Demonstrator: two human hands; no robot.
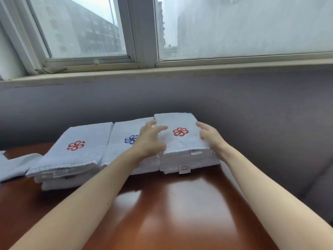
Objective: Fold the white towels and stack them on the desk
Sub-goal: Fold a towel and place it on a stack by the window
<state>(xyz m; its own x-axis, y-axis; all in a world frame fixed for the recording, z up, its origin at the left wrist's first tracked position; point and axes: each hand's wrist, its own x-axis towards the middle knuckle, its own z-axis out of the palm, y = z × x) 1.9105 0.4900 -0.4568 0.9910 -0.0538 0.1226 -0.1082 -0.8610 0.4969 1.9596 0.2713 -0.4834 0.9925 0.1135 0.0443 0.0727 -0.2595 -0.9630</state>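
Polished red-brown desk [171,204] fills the foreground of the head view, with both bare arms stretched across it to the far edge. Three piles of folded white towels sit there in a row, side by side, below a grey wall [252,105] and a window [81,29].

The right stack [182,152] is the tallest, and its top towel shows a red emblem [180,131]. A small label [184,169] hangs from its near face. The left hand [151,139] lies on the left edge of this top towel, fingers spread wide and slightly bent, gripping nothing; its wrist crosses the middle stack. The right hand [210,137] rests against the right edge of the same towel, fingers stretched out and relaxed, also holding nothing.

The middle stack [120,141] touches the right one and bears a blue emblem [130,139], partly hidden by the left hand. The left stack [77,159] lies just beside it, with a red emblem [75,145] on top. A loose towel [16,165], not folded, lies at the far left, touching the left stack.
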